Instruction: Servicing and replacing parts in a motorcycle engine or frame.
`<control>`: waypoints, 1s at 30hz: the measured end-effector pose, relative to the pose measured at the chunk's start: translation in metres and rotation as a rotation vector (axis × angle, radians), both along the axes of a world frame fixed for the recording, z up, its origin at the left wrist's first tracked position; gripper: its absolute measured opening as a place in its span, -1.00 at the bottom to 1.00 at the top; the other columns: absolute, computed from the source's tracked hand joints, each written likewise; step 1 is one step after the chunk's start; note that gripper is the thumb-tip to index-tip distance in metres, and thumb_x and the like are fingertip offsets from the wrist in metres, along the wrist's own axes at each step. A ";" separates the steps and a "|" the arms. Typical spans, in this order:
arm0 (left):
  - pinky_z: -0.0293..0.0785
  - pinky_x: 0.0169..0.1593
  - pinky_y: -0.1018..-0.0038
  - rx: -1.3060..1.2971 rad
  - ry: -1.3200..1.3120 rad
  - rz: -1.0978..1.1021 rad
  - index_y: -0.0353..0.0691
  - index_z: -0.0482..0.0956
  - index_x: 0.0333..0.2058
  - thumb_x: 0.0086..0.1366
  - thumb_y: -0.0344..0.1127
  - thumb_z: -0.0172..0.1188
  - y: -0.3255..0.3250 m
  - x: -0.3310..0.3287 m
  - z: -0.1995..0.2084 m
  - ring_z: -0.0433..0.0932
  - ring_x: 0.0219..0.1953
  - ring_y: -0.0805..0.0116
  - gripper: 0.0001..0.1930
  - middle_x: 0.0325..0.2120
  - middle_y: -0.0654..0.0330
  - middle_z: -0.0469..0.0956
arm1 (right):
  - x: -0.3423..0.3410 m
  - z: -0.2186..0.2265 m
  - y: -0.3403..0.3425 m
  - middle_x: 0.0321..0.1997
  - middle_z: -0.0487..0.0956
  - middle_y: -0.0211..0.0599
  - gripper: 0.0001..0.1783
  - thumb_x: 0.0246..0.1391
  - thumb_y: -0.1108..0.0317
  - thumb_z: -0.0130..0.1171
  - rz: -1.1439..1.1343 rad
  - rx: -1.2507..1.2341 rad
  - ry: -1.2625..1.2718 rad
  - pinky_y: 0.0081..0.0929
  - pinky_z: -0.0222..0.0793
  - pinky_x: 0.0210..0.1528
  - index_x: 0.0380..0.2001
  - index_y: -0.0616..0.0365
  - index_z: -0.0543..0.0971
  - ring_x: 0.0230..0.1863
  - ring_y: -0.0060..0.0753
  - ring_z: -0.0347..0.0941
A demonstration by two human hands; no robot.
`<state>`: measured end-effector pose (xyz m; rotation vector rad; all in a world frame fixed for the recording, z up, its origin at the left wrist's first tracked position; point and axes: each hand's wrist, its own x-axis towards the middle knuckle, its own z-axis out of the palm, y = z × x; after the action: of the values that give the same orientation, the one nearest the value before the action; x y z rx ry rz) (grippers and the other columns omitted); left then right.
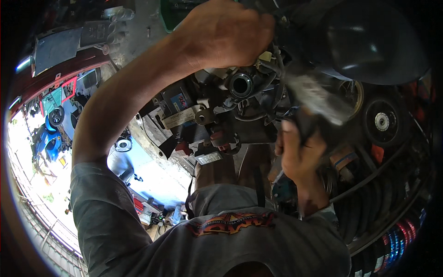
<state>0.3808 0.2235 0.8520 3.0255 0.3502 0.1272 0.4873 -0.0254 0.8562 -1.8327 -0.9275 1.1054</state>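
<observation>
My left arm reaches across the partly stripped motorcycle (pixel 240 108). My left hand (pixel 230 34) is closed in a fist beside the dark bodywork; whatever it grips is hidden behind the fingers. Below and to the right, my right hand (pixel 302 152) is closed with the thumb up around a dark piece. A pale grey, block-like object (pixel 320 97), smeared by motion, extends above that hand; its kind cannot be made out. Between my hands lie a round open metal pipe (pixel 241 85), hoses and wiring. A battery-like box (pixel 177 101) with a blue label sits to the left.
A glossy black body panel (pixel 374 41) fills the upper right. A wheel (pixel 383 121) stands at the right, above a rack of black tyres (pixel 383 198). To the far left, a blue motorcycle (pixel 50 138) stands in bright light. A green tray (pixel 168 16) is at the top.
</observation>
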 end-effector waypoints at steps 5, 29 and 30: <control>0.50 -0.60 0.33 -0.006 -0.030 -0.018 -0.25 0.51 -0.38 0.15 -0.30 0.24 -0.003 -0.013 -0.010 0.55 -0.70 0.25 -0.84 -0.80 0.19 0.44 | 0.006 -0.012 0.008 -0.70 0.50 -0.07 -0.72 0.20 0.33 0.20 0.179 -0.324 0.089 -0.29 0.35 -0.61 -0.41 0.40 0.48 -0.64 -0.16 0.56; 0.55 -0.48 0.17 -0.049 0.153 0.073 -0.29 0.50 -0.29 0.17 -0.19 0.21 -0.011 0.004 0.001 0.60 -0.61 0.02 -0.73 -0.77 0.07 0.50 | -0.020 -0.024 -0.017 -0.74 0.39 -0.45 -0.69 0.26 0.26 0.18 -0.155 0.141 0.274 -0.60 0.18 -0.74 -0.45 0.28 0.44 -0.77 -0.67 0.30; 0.55 -0.48 0.17 -0.032 0.144 0.089 -0.29 0.50 -0.29 0.17 -0.19 0.21 -0.013 0.005 0.011 0.60 -0.61 0.02 -0.73 -0.77 0.07 0.50 | -0.013 -0.029 -0.016 -0.74 0.38 -0.46 -0.70 0.26 0.27 0.17 0.037 0.048 0.174 -0.61 0.18 -0.74 -0.46 0.26 0.43 -0.78 -0.67 0.29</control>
<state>0.3857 0.2103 0.8630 2.9955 0.4946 -0.0893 0.4741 -0.0412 0.8271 -1.6579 -0.8810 1.2337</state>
